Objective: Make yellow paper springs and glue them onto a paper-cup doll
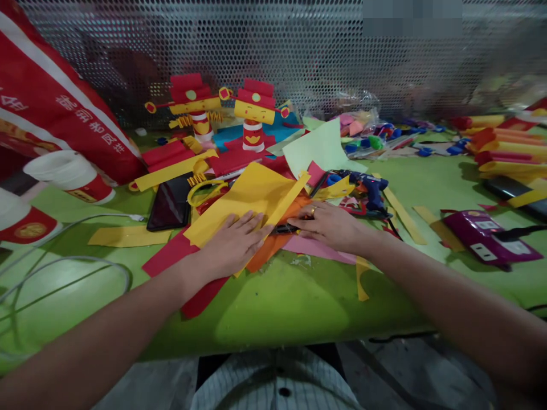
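My left hand (233,242) lies flat with fingers stretched over a sheet of yellow paper (252,191), pressing it down. Along the sheet's right side a narrow yellow strip (288,199) angles up, its lower end close to my left fingertips. My right hand (327,225), with a ring on one finger, is closed round a slim dark tool (284,229); its exact kind is partly hidden by the fingers. Beneath the hands are orange paper (267,254), pink paper (320,249) and red paper (205,296).
Behind stand two paper figures (254,114) with red hats. A blue glue gun (371,191) lies right of the pale green sheet (316,148). At left are a phone (170,202), paper cups (70,176) and a white cable (106,216); at right, a purple power strip (489,236).
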`<state>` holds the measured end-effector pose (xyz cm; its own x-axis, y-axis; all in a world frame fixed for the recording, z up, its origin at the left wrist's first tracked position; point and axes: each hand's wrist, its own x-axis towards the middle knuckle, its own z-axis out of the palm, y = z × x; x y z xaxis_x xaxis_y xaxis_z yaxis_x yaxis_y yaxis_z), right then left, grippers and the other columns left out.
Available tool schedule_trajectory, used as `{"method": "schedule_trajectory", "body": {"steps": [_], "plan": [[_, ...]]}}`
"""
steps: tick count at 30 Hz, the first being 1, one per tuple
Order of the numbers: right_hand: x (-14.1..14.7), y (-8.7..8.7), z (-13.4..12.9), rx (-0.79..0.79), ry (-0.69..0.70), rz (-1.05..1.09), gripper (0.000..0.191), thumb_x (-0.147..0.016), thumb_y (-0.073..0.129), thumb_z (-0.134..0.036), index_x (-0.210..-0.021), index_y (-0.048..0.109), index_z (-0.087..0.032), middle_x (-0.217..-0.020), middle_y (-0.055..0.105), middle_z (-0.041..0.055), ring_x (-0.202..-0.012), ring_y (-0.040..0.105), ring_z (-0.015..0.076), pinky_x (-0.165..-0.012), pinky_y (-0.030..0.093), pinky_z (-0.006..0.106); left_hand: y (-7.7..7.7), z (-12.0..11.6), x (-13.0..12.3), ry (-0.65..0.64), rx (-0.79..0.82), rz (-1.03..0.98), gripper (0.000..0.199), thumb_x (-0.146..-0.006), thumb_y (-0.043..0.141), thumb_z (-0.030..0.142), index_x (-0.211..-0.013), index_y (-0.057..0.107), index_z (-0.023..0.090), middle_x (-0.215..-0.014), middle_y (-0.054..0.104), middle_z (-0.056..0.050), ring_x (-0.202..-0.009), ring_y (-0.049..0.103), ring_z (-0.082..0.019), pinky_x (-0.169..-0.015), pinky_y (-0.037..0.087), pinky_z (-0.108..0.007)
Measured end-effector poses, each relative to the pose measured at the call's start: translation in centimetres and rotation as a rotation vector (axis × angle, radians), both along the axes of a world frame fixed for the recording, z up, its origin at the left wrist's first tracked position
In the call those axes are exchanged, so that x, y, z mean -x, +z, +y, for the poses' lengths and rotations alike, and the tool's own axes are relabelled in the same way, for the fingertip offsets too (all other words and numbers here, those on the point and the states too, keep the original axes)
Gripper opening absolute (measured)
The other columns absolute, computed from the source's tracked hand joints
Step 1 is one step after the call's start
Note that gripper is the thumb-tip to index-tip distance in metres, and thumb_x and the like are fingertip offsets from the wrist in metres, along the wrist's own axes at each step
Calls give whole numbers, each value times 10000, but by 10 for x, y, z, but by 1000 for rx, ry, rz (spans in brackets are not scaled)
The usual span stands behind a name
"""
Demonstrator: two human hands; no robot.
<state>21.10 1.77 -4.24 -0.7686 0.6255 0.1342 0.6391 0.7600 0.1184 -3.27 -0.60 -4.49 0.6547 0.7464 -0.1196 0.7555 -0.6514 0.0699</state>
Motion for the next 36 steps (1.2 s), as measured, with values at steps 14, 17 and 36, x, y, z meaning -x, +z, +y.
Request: {"method": "schedule_trajectory", "body": {"steps": [14,17,36], "plan": [[-1,-1,6,90,19,26,332,-874,468,-280,-1177,602,-257,-1004,650,86,-871,550,227,-733,436,364,15,2,21,-85,229,122,528,-936,166,448,-1435,130,281,-1523,83,-31,-1395,43,-236,-1097,88,-467],[-1,-4,6,62,28,50,320,-873,469,-283,-1157,614,-260,-989,650,83,-855,545,220,-727,428,355,17,4,20,-92,241,137,544,-932,169,470,-1437,103,281,-1523,74,-31,-1396,33,-242,-1094,69,-472],[3,-6,-1,76,96,125,302,-886,453,-251,-1132,628,-240,-992,653,74,-856,548,198,-738,432,332,16,3,20,-86,243,128,550,-929,193,473,-1436,111,278,-1524,82,-28,-1397,25,-240,-1091,64,-481]]}}
